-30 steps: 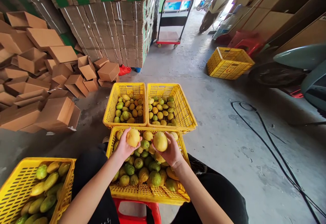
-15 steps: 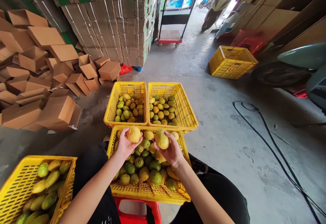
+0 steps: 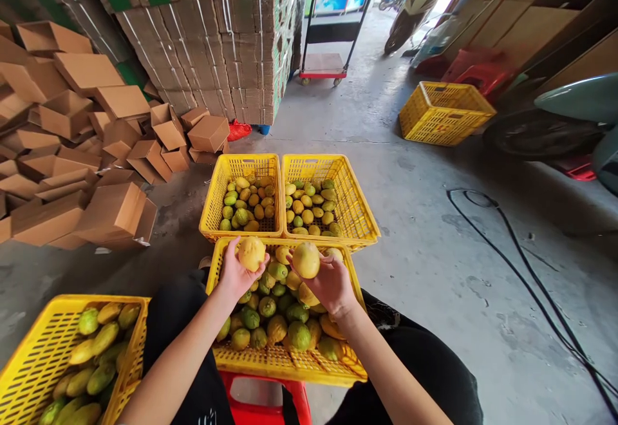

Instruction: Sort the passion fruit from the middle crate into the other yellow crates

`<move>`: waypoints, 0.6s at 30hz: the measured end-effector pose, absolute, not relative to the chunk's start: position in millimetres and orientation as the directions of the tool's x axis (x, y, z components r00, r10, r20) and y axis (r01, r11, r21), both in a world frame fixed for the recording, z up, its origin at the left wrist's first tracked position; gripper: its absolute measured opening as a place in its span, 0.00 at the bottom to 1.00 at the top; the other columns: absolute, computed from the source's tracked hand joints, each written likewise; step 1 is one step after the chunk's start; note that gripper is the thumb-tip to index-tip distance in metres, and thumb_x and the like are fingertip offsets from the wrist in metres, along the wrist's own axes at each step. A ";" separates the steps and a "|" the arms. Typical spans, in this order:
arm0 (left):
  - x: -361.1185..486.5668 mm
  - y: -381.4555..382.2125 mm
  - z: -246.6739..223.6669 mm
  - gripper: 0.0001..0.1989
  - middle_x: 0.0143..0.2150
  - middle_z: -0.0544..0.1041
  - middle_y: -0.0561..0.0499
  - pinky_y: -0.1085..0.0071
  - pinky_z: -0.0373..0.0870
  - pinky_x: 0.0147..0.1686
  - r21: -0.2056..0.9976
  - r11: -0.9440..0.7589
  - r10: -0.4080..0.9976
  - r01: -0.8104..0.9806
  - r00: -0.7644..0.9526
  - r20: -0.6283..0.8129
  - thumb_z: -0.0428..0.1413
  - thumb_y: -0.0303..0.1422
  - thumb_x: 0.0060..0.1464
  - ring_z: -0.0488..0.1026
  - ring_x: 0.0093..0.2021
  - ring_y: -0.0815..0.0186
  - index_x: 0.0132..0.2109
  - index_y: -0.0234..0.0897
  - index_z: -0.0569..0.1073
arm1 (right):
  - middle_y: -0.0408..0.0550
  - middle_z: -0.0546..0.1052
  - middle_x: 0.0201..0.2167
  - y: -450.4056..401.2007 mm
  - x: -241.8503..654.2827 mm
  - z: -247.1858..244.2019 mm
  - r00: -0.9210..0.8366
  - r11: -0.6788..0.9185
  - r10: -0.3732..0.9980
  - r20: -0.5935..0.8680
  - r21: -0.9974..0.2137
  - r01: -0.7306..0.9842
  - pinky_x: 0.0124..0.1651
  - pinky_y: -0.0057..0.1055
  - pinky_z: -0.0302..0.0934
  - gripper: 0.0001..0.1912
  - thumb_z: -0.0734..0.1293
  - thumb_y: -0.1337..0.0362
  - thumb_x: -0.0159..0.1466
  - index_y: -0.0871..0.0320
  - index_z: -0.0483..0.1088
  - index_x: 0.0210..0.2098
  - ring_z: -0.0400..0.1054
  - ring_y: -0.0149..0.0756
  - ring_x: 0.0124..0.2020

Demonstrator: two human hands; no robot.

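Note:
My left hand is closed round a yellow lemon with bumpy skin. To its right, my right hand grips a smoother, pale yellow-green lemon, its rounded end turned towards me. Both are held above the far half of a yellow plastic crate between my knees. Green and yellow lemons fill much of that crate, which rests on a red stool. Just beyond stand two more yellow crates, a left one and a right one, each with lemons on its bottom.
Another yellow crate of greenish fruit stands at my left knee. Small cardboard boxes lie heaped at left, beside stacked flat cartons. A hand trolley, a yellow crate, a scooter and a black hose are further off.
The lemon in my right hand has turned, so its rounded end faces me more squarely. My left hand's lemon is tilted slightly differently. The whole view has shifted slightly.

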State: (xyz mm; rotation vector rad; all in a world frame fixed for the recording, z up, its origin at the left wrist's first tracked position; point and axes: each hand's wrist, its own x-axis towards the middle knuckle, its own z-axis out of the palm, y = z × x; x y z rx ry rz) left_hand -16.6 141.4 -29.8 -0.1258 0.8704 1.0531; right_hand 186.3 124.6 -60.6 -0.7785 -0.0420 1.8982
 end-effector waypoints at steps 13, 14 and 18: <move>-12.4 142.9 -29.3 0.08 0.32 0.76 0.44 0.76 0.73 0.23 0.397 0.536 0.716 -0.745 0.152 -0.682 0.55 0.33 0.58 0.78 0.33 0.59 0.40 0.31 0.69 | 0.49 0.81 0.33 121.8 181.2 -60.3 -0.252 -0.535 0.794 -0.554 -0.439 -0.722 0.30 0.25 0.73 0.16 0.74 0.62 0.54 0.60 0.72 0.39 0.76 0.35 0.30; -12.9 143.0 -29.3 0.08 0.32 0.76 0.45 0.77 0.72 0.22 0.394 0.537 0.715 -0.746 0.154 -0.682 0.55 0.34 0.58 0.78 0.32 0.61 0.40 0.31 0.69 | 0.48 0.81 0.33 122.1 181.6 -60.5 -0.250 -0.531 0.797 -0.550 -0.440 -0.725 0.30 0.24 0.73 0.15 0.74 0.61 0.54 0.59 0.72 0.39 0.76 0.35 0.30; -15.5 142.7 -30.6 0.11 0.35 0.77 0.41 0.74 0.73 0.24 0.394 0.520 0.741 -0.757 0.171 -0.649 0.50 0.36 0.59 0.78 0.33 0.59 0.41 0.30 0.70 | 0.49 0.81 0.33 122.9 183.3 -59.9 -0.276 -0.518 0.814 -0.512 -0.423 -0.743 0.33 0.27 0.73 0.16 0.72 0.57 0.54 0.59 0.73 0.40 0.77 0.38 0.33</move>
